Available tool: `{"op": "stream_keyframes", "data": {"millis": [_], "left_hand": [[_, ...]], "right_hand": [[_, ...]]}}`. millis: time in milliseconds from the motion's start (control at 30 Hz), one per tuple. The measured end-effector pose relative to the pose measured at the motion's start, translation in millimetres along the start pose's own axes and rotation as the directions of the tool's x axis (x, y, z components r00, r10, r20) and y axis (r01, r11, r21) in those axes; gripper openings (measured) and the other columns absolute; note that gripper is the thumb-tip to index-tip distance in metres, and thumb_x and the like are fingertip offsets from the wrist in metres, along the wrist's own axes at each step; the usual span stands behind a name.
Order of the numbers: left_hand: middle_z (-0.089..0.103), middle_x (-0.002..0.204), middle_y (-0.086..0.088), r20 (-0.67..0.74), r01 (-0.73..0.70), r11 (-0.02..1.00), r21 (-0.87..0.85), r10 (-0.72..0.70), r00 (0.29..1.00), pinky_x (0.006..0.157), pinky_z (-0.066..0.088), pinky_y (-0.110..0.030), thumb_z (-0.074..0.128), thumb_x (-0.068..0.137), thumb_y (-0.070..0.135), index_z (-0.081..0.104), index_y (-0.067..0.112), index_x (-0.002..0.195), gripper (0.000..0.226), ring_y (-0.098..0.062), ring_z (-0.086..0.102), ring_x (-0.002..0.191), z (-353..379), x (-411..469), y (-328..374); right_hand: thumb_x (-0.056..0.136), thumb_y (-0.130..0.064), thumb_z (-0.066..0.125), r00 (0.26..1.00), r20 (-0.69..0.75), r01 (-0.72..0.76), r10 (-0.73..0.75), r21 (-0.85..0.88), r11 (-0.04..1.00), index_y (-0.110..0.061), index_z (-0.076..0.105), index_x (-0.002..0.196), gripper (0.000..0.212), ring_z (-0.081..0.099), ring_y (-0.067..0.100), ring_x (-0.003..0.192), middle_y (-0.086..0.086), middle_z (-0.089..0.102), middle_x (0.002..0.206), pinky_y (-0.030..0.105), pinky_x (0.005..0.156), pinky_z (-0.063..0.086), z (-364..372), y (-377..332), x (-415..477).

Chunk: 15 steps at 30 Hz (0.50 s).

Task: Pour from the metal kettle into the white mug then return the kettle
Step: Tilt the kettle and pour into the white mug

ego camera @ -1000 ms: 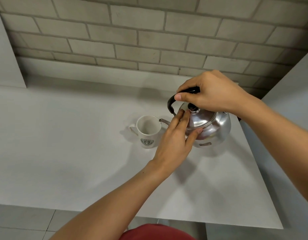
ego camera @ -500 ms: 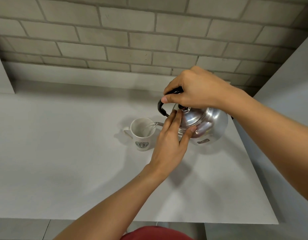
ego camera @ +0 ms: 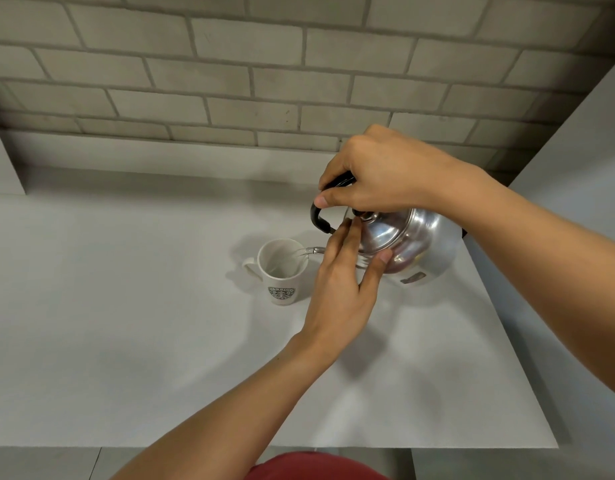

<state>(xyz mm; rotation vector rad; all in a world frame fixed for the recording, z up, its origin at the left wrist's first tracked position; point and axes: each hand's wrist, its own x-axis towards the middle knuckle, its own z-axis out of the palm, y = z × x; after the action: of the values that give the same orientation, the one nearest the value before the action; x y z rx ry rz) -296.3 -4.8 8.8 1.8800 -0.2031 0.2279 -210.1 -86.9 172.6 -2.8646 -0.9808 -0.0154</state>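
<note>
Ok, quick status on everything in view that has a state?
kettle: lifted, tipped toward the mug, pouring
lid: on, left fingers pressed against it
spout: at the mug's rim, clear stream running in
mug: upright on the table, handle to the left, fill level unclear
right hand: closed on the black handle
left hand: open, flat on the lid
table: no spill visible
</note>
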Motion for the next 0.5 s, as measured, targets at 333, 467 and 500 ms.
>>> {"op": "stream_keyframes", "data": {"millis": [333, 467, 500], "left_hand": [[0.042, 0.156, 0.004, -0.008, -0.010, 0.999, -0.052, 0.010, 1.000, 0.107, 0.051, -0.043, 0.056, 0.103, 0.047, 0.037, 0.024, 0.158, 0.062, -0.010, 0.046, 0.140, 3.5, 2.8, 4.0], [0.043, 0.154, 0.004, -0.025, -0.018, 0.998, -0.058, 0.017, 1.000, 0.106, 0.052, -0.043, 0.056, 0.102, 0.047, 0.037, 0.024, 0.157, 0.063, -0.010, 0.046, 0.139, 5.4, 4.3, 6.4], [0.044, 0.154, 0.004, -0.031, -0.024, 0.998, -0.060, 0.023, 0.999, 0.106, 0.052, -0.043, 0.056, 0.102, 0.047, 0.037, 0.023, 0.157, 0.063, -0.009, 0.047, 0.139, 5.5, 4.6, 7.3]], "right_hand": [[0.094, -0.055, 0.067, 1.000, 0.011, 0.014, -0.013, -0.022, 1.000, -0.030, 0.084, 0.107, 0.032, 0.070, 0.020, 0.090, -0.006, 0.082, 0.094, 0.042, 0.079, 0.058, -5.9, -0.1, -1.7], [0.094, -0.055, 0.068, 1.000, 0.006, 0.019, -0.018, -0.038, 0.999, -0.030, 0.084, 0.103, 0.031, 0.066, 0.019, 0.081, -0.005, 0.080, 0.086, 0.036, 0.072, 0.054, -8.0, -0.3, -2.1], [0.093, -0.055, 0.068, 1.000, 0.006, 0.019, -0.019, -0.038, 0.999, -0.029, 0.084, 0.102, 0.031, 0.066, 0.018, 0.079, -0.006, 0.080, 0.084, 0.036, 0.071, 0.054, -9.0, -0.6, -2.0]]}}
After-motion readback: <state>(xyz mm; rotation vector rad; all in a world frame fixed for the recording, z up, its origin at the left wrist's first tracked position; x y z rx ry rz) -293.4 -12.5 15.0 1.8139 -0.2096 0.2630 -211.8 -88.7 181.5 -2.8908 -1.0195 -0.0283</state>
